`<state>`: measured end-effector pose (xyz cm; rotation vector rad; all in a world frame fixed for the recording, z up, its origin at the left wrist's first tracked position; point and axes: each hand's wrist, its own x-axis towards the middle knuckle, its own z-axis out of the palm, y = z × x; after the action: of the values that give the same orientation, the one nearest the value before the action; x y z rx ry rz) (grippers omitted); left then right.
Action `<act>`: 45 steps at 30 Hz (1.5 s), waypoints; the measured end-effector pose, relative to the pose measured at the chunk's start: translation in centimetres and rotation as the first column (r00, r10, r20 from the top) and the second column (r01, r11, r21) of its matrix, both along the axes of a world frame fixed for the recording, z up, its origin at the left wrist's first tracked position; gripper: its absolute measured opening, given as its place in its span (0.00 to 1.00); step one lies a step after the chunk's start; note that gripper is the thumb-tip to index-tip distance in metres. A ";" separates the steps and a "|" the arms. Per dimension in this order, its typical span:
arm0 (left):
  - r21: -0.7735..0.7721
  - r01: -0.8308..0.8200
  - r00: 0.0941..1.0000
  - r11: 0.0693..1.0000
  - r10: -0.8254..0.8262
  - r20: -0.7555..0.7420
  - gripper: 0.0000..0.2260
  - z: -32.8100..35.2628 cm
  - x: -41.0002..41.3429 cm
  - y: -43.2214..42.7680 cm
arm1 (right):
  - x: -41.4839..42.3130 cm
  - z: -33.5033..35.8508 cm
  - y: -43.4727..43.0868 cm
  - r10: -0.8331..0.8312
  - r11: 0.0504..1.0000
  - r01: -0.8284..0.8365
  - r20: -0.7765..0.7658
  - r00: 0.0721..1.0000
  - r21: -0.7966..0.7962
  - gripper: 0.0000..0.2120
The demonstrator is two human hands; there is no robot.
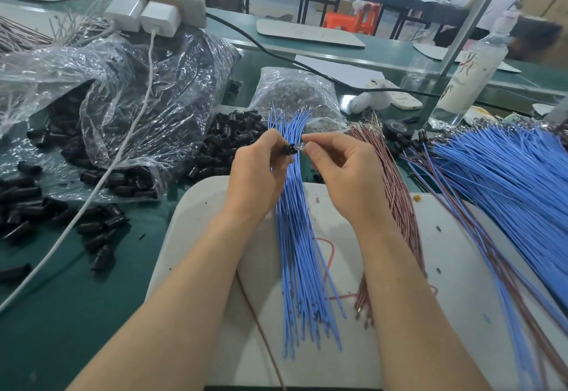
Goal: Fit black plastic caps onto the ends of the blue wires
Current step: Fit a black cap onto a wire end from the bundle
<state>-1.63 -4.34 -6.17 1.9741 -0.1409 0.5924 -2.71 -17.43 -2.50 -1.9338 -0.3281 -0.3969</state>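
A small black plastic cap is pinched between the thumb and fingertips of the left hand. It is held above the bundle of thin blue wires, which lies along the white board on the green worktop. The right hand is closed in a pinch on a pale wire end just beside the cap's mouth; whether the tip has entered cannot be told. The step is judged to be the insertion itself. The cap should be kept steady, with its opening turned squarely toward the tip. The wire should be gripped close to its end so that it is not buckled, then pushed straight until seated. A heap of loose black caps is found near the left hand.
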 end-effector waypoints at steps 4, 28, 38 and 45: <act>0.129 -0.050 0.999 0.990 0.051 0.000 0.02 0.1 -0.2 0.0 | -0.2 -0.2 0.2 -0.068 0.991 0.076 0.076 0.995 -0.113 0.07; 0.300 0.134 0.975 0.944 -0.071 -0.212 0.08 1.2 -0.6 0.0 | 1.0 -1.0 -1.1 -0.154 0.971 0.131 -0.101 0.983 -0.200 0.07; 0.288 0.150 0.988 0.946 -0.132 -0.080 0.04 1.0 -0.7 0.0 | 1.6 -1.8 -2.3 -0.013 1.000 0.007 -0.227 0.974 -0.026 0.08; 0.320 0.174 0.984 0.931 -0.150 -0.098 0.06 1.2 -0.8 -0.1 | 1.6 -1.9 -2.4 0.073 0.995 -0.053 -0.277 0.958 0.079 0.09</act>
<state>-2.42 -4.43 -4.98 2.2751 -0.3754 0.4074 -1.10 -19.85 -4.44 -1.8750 -0.1875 -0.0882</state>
